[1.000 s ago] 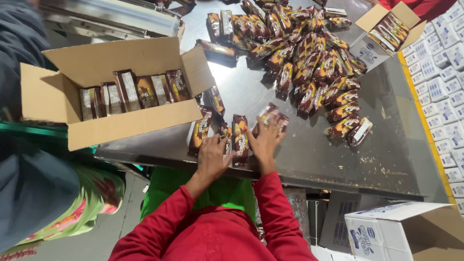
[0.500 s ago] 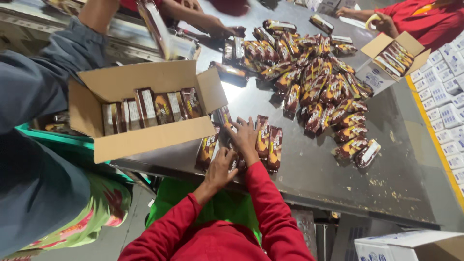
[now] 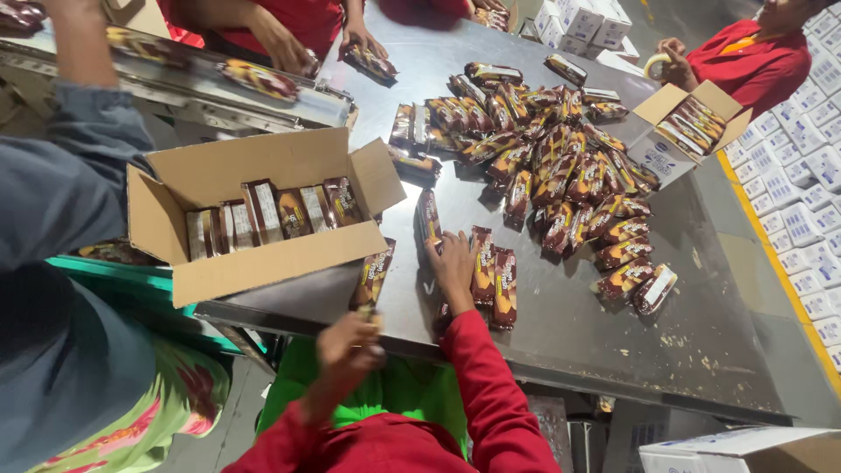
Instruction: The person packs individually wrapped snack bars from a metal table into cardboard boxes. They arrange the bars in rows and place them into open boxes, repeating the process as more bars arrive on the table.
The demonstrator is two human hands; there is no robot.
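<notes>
Left hand (image 3: pixel 349 340) has its fingers closed on one brown wrapped bar (image 3: pixel 372 276) at the tabletop (image 3: pixel 578 333) edge beside the open carton (image 3: pixel 263 215) — best slotted upright; right hand (image 3: pixel 452 263) rests spread and flat on loose bars (image 3: pixel 492 278).

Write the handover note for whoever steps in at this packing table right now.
Left hand: grips one brown foil-wrapped snack pack, lifted near the table edge below the open cardboard box.
Right hand: flat on the steel table, beside two packs lying side by side.
Done: one row of packs stands in the box.
Left: room remains in the box; a big pile of packs is unpacked.
</notes>
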